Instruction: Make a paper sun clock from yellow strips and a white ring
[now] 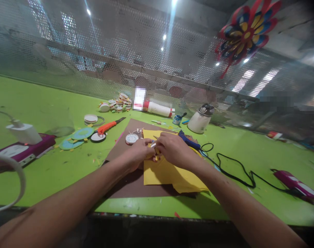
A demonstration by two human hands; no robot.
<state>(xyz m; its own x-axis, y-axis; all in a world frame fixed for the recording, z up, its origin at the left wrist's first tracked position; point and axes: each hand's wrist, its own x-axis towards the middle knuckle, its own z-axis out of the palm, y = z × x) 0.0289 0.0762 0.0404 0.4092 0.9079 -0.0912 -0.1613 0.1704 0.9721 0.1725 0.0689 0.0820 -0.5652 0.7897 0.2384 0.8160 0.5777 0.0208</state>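
Observation:
My left hand [141,152] is closed in a pinch around a small white-and-yellow piece [153,145]. Close against it, my right hand [172,148] has its fingers curled over the same piece, covering much of it. A thin pointed tip shows by the right fingers; what it belongs to is hidden. Both hands are above a yellow sheet [157,175], which lies on a brown board [125,186]. Left of my left hand is a white printed disc [131,138]. Beyond my right hand lies a blue glue gun [189,140] with a black cord.
An orange utility knife [107,127], light-blue rings [71,143] and a purple power strip [35,150] lie on the left. Behind stand small white round pieces [118,103], a blue jar [176,120] and a white container [199,120]. The cord runs to another purple strip [292,182].

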